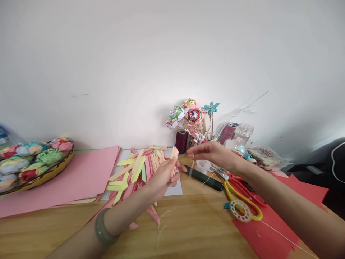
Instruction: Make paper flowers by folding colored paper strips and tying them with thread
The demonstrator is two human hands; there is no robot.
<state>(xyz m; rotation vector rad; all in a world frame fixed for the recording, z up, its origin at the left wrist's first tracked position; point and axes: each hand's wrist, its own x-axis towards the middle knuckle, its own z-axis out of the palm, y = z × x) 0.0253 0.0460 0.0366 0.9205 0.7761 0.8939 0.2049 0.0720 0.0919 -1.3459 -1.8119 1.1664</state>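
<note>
My left hand [164, 177], with a green bangle on its wrist, is closed round a small bundle of folded pale pink paper strips [175, 154]. To its right, my right hand [208, 153] is raised above the dark green tool handle [203, 177]. Its fingers are bent, and a thin pale thread [193, 163] hangs at the fingertips. The thread is blurred, and I cannot make out how it is gripped. Folded pink, yellow, green and peach paper strips [138, 169] lie piled behind and left of my left hand.
Pink sheets [88, 176] and a basket [58, 169] of paper flowers lie left. Behind stand a maroon thread spool [181, 142] and paper flowers [195, 116]. Right are yellow-handled scissors [256, 213], a white thread spool [240, 210], red paper [269, 230] and a glass jar [244, 132].
</note>
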